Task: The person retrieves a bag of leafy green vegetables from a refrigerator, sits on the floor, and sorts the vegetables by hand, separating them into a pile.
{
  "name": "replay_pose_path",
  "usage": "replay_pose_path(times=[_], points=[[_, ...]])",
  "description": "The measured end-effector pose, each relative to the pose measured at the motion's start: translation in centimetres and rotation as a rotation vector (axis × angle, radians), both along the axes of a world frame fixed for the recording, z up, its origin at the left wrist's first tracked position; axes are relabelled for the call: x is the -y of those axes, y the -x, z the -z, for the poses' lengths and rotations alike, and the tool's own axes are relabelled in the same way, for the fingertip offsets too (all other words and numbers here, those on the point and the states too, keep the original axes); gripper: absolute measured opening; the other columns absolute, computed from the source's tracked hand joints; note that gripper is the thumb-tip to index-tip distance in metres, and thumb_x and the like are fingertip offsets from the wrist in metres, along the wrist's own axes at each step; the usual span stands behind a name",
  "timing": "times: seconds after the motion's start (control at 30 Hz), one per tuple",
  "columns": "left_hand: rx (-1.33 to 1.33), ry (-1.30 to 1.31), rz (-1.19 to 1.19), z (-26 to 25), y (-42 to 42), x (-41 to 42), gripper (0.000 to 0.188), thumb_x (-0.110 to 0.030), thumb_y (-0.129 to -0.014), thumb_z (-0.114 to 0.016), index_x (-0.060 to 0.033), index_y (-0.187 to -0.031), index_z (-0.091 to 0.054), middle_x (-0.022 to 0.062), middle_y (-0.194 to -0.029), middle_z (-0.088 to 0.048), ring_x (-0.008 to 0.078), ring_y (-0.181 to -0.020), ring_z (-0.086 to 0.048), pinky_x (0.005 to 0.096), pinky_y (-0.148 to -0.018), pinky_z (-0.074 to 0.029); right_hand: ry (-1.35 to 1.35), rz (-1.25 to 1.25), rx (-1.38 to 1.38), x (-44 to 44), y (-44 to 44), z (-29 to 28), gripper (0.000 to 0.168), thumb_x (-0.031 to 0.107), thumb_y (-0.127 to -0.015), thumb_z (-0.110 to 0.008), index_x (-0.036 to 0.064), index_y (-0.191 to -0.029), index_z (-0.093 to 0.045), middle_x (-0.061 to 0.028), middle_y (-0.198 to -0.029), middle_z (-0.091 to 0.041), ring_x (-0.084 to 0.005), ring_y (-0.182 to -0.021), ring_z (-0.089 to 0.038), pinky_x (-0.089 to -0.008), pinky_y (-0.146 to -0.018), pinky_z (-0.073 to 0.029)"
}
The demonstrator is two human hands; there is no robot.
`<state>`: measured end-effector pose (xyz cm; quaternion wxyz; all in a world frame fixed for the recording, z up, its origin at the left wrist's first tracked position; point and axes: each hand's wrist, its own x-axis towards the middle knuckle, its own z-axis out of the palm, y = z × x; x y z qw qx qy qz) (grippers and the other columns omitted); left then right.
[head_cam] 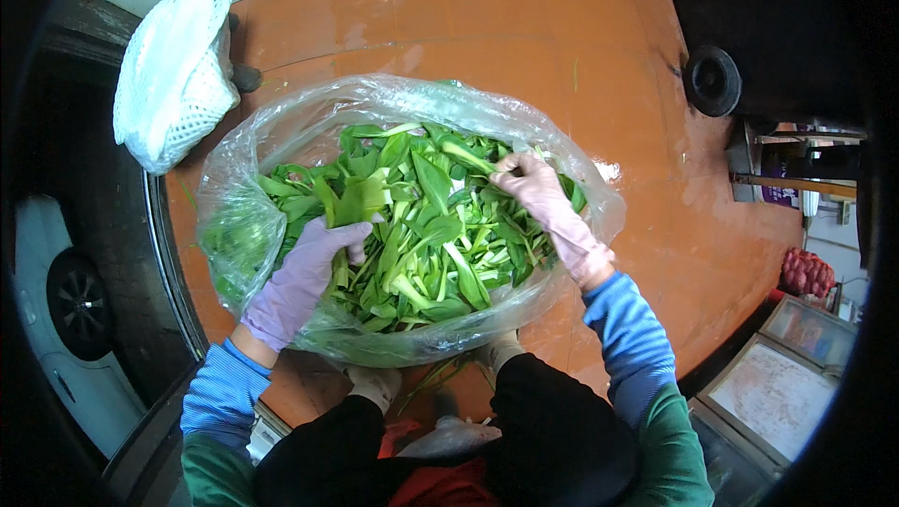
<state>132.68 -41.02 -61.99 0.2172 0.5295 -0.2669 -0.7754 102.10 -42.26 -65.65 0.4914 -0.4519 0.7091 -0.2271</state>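
A large clear plastic bag (281,114) lies spread open on the floor before me, filled with loose leafy greens (435,240) with pale stems. Over the bag's left side, my left hand (316,268), in a lilac rubber glove, grips a few broad green leaves (355,201). On the right, my right hand (537,191), in a pinkish rubber glove, pinches a leafy green stalk (467,156) that points to the upper left. Cut pieces of stem and leaf lie between the two hands. The palm side of each hand is partly hidden.
Wet orange floor tiles (463,15) surround the bag. A white mesh sack (179,78) stands at upper left, beside a doorway with a parked car (77,366) beyond. Black wheeled equipment (765,43) is at upper right, a red net bag (808,272) and glass-topped cabinet (772,387) at right.
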Motion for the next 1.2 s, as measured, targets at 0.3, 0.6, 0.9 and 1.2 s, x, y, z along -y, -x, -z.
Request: replay_pose_path(times=[0.3,0.6,0.9,1.2], points=[[-0.073,0.043,0.196,-1.5,4.0,0.6,0.036,-0.035,-0.09,-0.049,-0.0109,-0.116,-0.057,0.0083,-0.093,-0.065,0.0159,-0.087,-0.061,0.0304,-0.074,-0.051,-0.364,0.166,0.855,-4.2,-2.7,-3.0,0.013,0.017,-0.084,-0.061,0.008,-0.094,-0.063,-0.006,-0.087,-0.066,-0.014,-0.073,-0.062,-0.0269,-0.063,-0.051],[0.041,0.1,-0.032,-0.5,2.3,2.2,0.025,-0.017,-0.089,-0.047,0.0034,-0.089,-0.062,0.0129,-0.086,-0.066,0.0192,-0.075,-0.063,0.0278,-0.067,-0.05,-0.198,-0.442,-0.003,-3.3,-6.5,-1.2,0.018,0.023,-0.086,-0.058,0.007,-0.095,-0.061,-0.0081,-0.081,-0.062,-0.0181,-0.073,-0.06,-0.032,-0.069,-0.05],[0.605,0.767,0.304,3.5,1.9,10.6,0.026,-0.026,-0.085,-0.053,-0.0084,-0.102,-0.061,0.0166,-0.098,-0.062,0.0325,-0.088,-0.059,0.0384,-0.077,-0.045,0.392,-0.539,-0.48,5.5,4.4,2.6,0.028,0.014,-0.082,-0.056,0.013,-0.11,-0.058,-0.0087,-0.11,-0.058,-0.0217,-0.103,-0.053,-0.0312,-0.089,-0.041],[0.575,0.661,0.045,2.8,2.6,13.1,0.035,-0.029,-0.088,-0.051,-0.0049,-0.113,-0.057,0.0141,-0.106,-0.061,0.0258,-0.098,-0.056,0.0338,-0.085,-0.041,-0.032,-0.133,0.156,8.9,6.7,0.3,0.03,0.002,-0.087,-0.051,0.004,-0.117,-0.055,-0.0038,-0.099,-0.062,-0.0125,-0.079,-0.057,-0.028,-0.069,-0.048]])
